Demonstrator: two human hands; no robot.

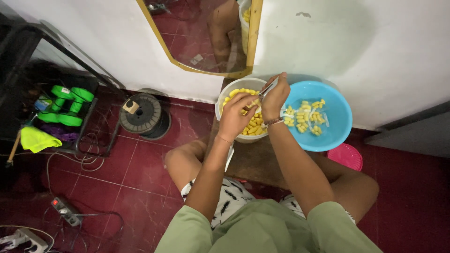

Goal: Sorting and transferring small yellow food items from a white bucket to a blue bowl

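**Two bowls against the wall, hands working above them**

Against the white wall (pixel 375 56), a low wooden stool (pixel 255 161) carries two bowls side by side, touching or nearly so, with their far rims close to the wall. That leaves little room behind them. On the right, a pink basket (pixel 348 156) sits just beside the stool on the red tiled floor (pixel 136 187); on the left the floor lies open as far as a wire spool (pixel 140 114) and a dark rack holding green dumbbells (pixel 65 105). A power strip (pixel 65 211) and loose cables lie nearer the person's knee.

The white bowl (pixel 234 86) on the left is filled with small yellow pieces (pixel 255 127). The blue bowl (pixel 340 122) on the right holds a thinner scatter of the same pieces, mixed with something pale and thin.

Over the white bowl's rim, the left hand (pixel 236 117) has its fingers curled together, pinching one yellow piece. The right hand (pixel 275 97) is closed around a pair of scissors (pixel 265 90), whose blades point toward that piece. A gold-framed mirror (pixel 211 35) leans on the wall above.
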